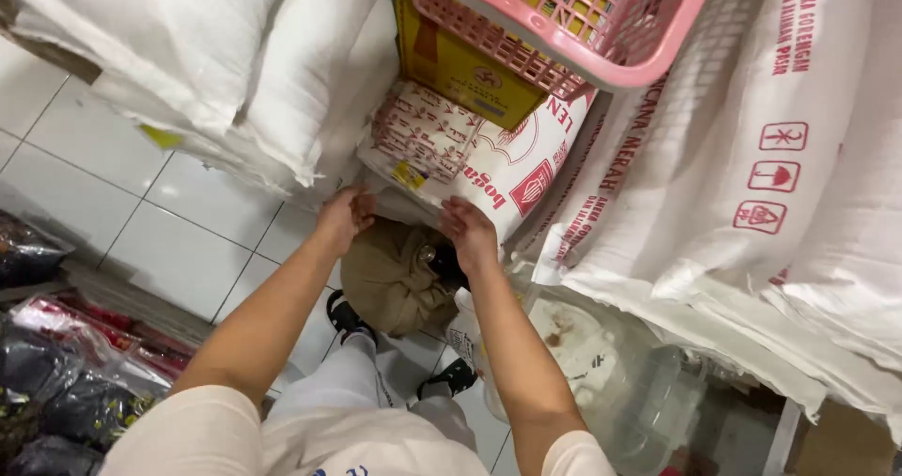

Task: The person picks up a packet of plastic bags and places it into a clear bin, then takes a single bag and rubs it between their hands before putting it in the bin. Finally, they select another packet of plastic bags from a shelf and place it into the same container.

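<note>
Overhead, we noted large white sacks [235, 53] stacked at left and printed sacks [752, 156] leaning at right, with a pink basket [601, 25] atop a yellow box [460, 67]. Below these lay a white printed bag [479, 156], its lower edge just above a tan tied sack [390, 279] on the tiled floor [178, 241]. Our left hand [343, 215] and right hand [468, 232] pressed the printed bag's lower edge, fingers curled; whether they clasped it, we could not tell. We judged both palms should go under it, lifting evenly, so the stack stayed put.
</note>
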